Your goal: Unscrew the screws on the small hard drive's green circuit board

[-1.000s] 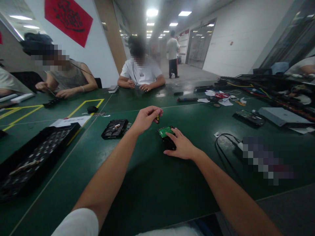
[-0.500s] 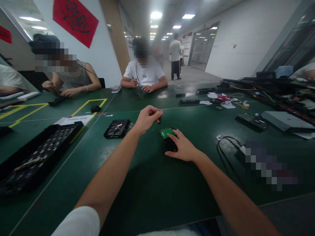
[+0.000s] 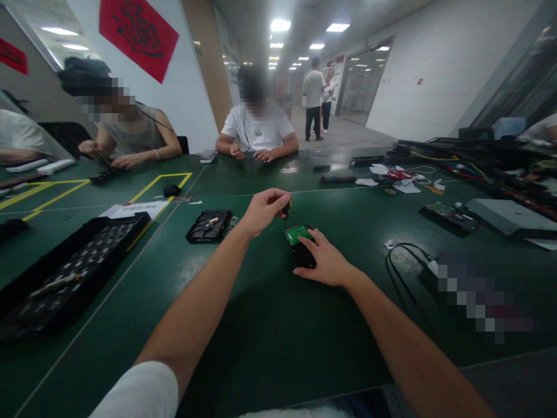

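My left hand is closed in a pinch on a small screwdriver with a yellow and black handle, held upright just above the far edge of a black hard drive. The drive lies on the green table with its green circuit board facing up. My right hand rests on the near right part of the drive, fingers laid over it and holding it down.
A second opened drive lies left of my left hand. A long black tray sits at the near left. A black cable curls at the right, with boards and tools beyond. Two seated people work across the table.
My left hand has turned slightly on the screwdriver, staying over the drive. My right hand has kept its place on the drive. The view has shifted a little.
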Action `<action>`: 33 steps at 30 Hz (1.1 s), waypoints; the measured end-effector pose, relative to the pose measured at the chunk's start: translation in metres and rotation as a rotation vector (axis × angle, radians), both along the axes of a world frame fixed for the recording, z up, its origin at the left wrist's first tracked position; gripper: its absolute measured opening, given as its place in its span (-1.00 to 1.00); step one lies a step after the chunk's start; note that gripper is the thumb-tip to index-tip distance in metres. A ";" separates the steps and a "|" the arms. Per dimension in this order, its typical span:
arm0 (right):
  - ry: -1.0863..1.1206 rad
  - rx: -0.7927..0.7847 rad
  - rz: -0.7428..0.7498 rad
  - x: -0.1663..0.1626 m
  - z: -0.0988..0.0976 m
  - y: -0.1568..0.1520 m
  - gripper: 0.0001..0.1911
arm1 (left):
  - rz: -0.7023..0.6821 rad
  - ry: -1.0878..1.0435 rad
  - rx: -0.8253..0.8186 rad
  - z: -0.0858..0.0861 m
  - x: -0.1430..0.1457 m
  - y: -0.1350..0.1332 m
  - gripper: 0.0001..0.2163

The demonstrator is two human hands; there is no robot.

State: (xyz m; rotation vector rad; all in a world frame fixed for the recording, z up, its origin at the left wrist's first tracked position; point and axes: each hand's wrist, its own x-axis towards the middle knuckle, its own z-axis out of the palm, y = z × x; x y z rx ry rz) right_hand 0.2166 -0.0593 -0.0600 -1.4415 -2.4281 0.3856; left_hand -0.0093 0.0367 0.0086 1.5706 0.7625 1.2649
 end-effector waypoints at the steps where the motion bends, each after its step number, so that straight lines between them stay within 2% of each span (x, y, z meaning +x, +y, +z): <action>1: 0.001 -0.004 -0.002 0.000 0.001 0.000 0.11 | 0.040 0.020 0.023 0.000 0.000 0.000 -0.63; 6: 0.001 -0.008 0.002 0.000 0.001 -0.001 0.10 | 0.112 0.004 0.036 -0.001 0.006 -0.003 -0.61; 13: 0.010 0.005 0.011 0.002 -0.004 0.001 0.09 | -0.030 -0.010 0.018 0.000 0.008 -0.004 -0.61; 17: 0.001 0.015 0.009 0.001 -0.002 0.001 0.10 | -0.057 -0.065 -0.023 -0.003 0.005 0.001 -0.63; 26: 0.005 0.029 0.011 0.001 -0.002 0.000 0.10 | 0.105 -0.056 -0.021 -0.008 0.003 0.005 -0.59; 33: 0.007 0.003 0.011 0.001 -0.002 0.001 0.10 | 0.055 -0.043 -0.008 -0.006 0.005 0.001 -0.56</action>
